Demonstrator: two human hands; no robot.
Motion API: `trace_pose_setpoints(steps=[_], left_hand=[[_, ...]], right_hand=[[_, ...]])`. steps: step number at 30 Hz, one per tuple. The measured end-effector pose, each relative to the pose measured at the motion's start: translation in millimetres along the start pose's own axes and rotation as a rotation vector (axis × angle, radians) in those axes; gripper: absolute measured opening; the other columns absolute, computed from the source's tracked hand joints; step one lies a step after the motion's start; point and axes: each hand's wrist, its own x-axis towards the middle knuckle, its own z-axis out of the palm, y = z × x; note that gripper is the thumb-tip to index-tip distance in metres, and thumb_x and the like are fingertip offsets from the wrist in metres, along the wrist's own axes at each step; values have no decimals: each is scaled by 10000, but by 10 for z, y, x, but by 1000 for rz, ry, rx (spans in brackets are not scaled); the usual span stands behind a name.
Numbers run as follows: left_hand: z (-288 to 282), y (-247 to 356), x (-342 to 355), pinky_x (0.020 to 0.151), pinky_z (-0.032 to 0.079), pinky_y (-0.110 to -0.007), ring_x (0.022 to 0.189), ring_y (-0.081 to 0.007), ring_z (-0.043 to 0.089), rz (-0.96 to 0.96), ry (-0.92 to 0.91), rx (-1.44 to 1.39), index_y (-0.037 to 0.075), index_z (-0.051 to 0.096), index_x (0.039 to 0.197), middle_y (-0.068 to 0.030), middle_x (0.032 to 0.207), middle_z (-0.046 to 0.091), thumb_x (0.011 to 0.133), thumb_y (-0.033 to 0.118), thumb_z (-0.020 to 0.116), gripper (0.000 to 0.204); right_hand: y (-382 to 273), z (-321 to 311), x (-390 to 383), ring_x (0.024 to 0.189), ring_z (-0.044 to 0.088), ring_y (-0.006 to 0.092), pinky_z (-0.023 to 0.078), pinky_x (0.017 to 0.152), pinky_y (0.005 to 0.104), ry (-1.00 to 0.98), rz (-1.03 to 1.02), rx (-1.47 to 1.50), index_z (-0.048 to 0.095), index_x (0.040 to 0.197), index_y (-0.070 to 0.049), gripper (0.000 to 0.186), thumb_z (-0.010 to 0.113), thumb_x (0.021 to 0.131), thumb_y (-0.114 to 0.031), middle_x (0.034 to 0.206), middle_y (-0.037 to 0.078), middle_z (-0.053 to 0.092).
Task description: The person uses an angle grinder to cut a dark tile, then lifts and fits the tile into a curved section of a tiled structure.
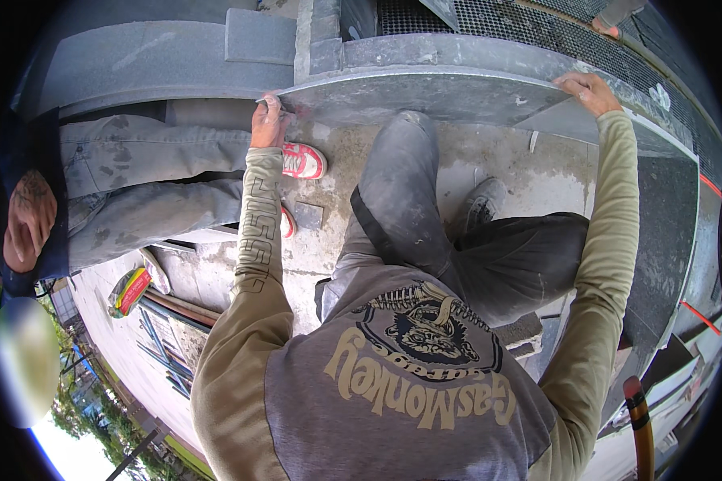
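Observation:
A long grey stone slab (425,98) stands on edge in front of me, its thin pale upper edge bowed by the lens. My left hand (269,124) is closed on the slab's left end, thumb and fingertips at the corner. Toward the other end, my right hand (592,93) grips the top edge, its fingers bent over it. Just beyond the slab runs a grey ledge (473,52). My knee (413,132) is close to the slab's near face; whether it touches, I cannot tell.
Another person's jeans (152,152) and red shoe (303,161) are close on my left. Black grating (489,20) lies beyond the ledge. A dark slab (658,232) stands on my right. Hoses (176,309) lie lower left. A pencil (640,425) shows lower right.

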Motion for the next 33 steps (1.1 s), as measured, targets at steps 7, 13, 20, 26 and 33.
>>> trace_pose_setpoints(steps=[7,13,20,26,33], left_hand=[[13,-15,149,915,555,-469,1097,-208,583,-28,7,57,41,557,1388,-75,1245,587,1048,554,590,616],[-227,-133,111,998,514,-523,1202,-250,555,12,-9,7,52,515,1436,-91,1335,557,1042,580,581,662],[-195,-230,223,1108,420,-623,1270,-287,496,-4,-78,-17,37,479,1447,-125,1411,499,973,656,631,795],[-388,-284,290,1112,412,-635,1368,-340,437,20,-73,-21,37,455,1466,-144,1483,448,971,657,634,814],[-274,-200,189,1088,439,-598,1286,-273,519,-11,-97,0,46,508,1430,-110,1369,552,1012,618,601,715]], right_hand=[[-9,-5,-111,1080,714,306,519,996,388,62,27,12,812,1111,-79,504,591,859,-456,1106,148,784],[-22,97,66,1148,677,374,497,1055,443,81,49,-161,817,1147,-176,459,553,896,-454,1215,159,754],[-52,38,-104,1169,679,361,495,1078,442,113,55,-182,818,1154,-189,427,567,912,-436,1209,145,761],[-159,125,-38,1129,700,393,520,1027,474,144,255,-268,804,1101,-163,441,580,907,-489,1161,206,749],[-86,139,-95,1151,698,349,520,1044,436,112,163,-76,819,1111,-186,451,615,908,-533,1176,161,760]])
